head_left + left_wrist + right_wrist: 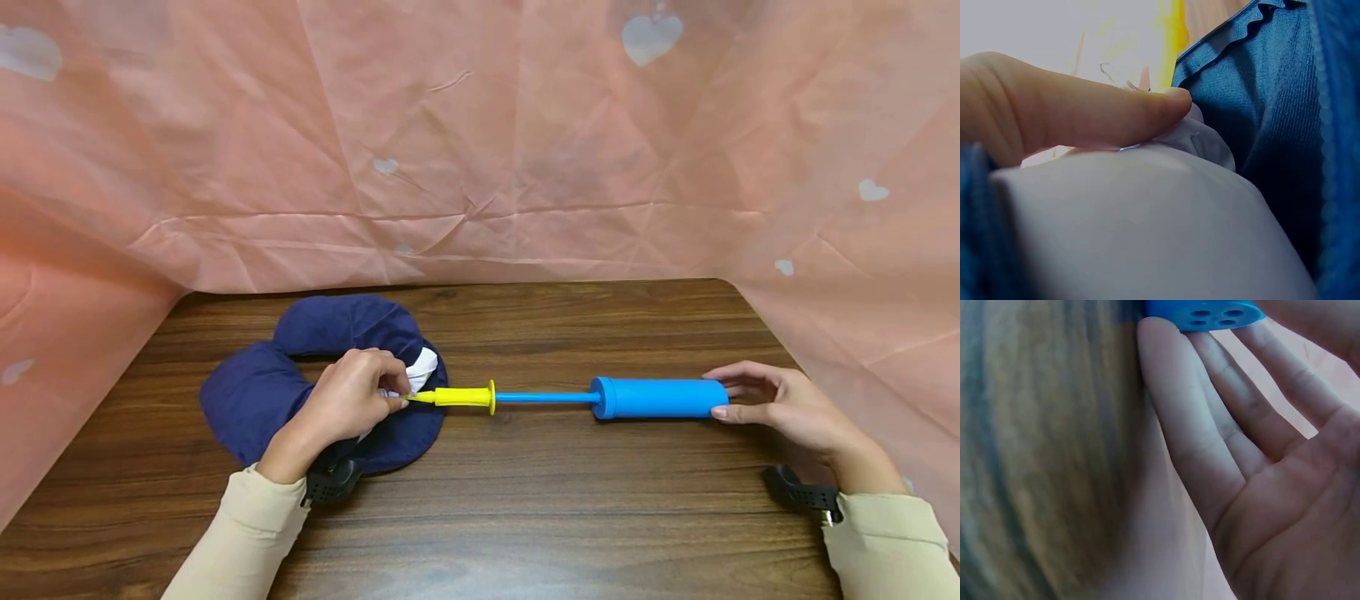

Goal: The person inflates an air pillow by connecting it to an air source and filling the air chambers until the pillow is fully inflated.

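Left hand [352,400]: fingers curled, the white valve flap [420,367] of a navy inflatable neck pillow [255,392] pinched at the yellow nozzle tip; in the left wrist view one finger [1085,112] is seen pressed on white material [1147,231] beside blue ribbed fabric [1260,112]. Right hand [780,404]: fingers nearly straight and relaxed, the far end of the pump's blue cylinder [660,397] touched by the fingertips and not gripped; in the right wrist view the open palm [1272,487] is shown with the blue end cap [1210,312], pierced by small holes, at 12 o'clock of the fingers. Hand pump: laid flat across the middle of the desk [525,517], its yellow handle [461,396] at 9 o'clock, thin blue rod [543,397] drawn out, cylinder at 3 o'clock. Pillow: laid on the desk at 9 o'clock of the pump, partly under the left hand. Cream sleeves [240,542] and black wrist mounts [802,493] are noted at 6 o'clock. Pink sheeting [480,142] with pale hearts is hung from 9 through 12 to 3 o'clock.
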